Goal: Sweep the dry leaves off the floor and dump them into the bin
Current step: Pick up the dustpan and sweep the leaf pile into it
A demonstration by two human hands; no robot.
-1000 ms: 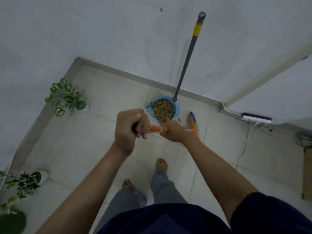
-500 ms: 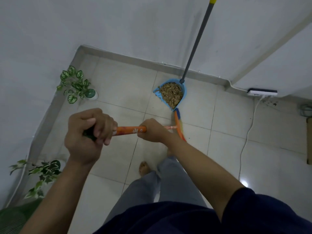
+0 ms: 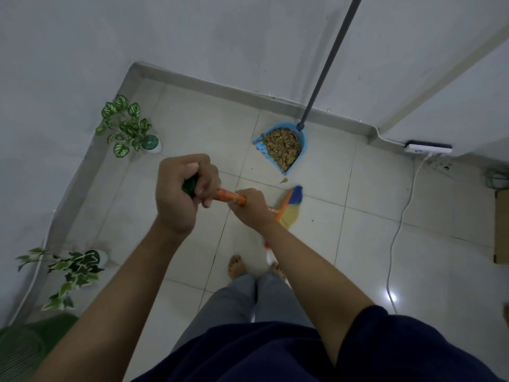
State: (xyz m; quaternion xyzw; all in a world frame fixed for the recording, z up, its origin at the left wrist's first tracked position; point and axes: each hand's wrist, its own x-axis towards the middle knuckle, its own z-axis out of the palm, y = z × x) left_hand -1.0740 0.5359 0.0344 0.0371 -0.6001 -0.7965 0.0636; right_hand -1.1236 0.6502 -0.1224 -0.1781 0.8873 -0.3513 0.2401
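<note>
A: Both hands, left hand (image 3: 181, 194) and right hand (image 3: 249, 205), fingers clamped round orange broom handle (image 3: 230, 197); dry brown leaves (image 3: 282, 147) heaped in blue plastic dustpan (image 3: 301, 142)

B: One stray leaf (image 3: 283, 180) outside. Hard stroke could scatter it, or knock the dustpan

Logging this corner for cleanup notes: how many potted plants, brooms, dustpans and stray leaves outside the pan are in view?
Potted plants: 2
Broom: 1
Dustpan: 1
Stray leaf: 1
Total: 5

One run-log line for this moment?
both hands grip orange broom | blue dustpan holds dry leaves | one leaf outside
</note>
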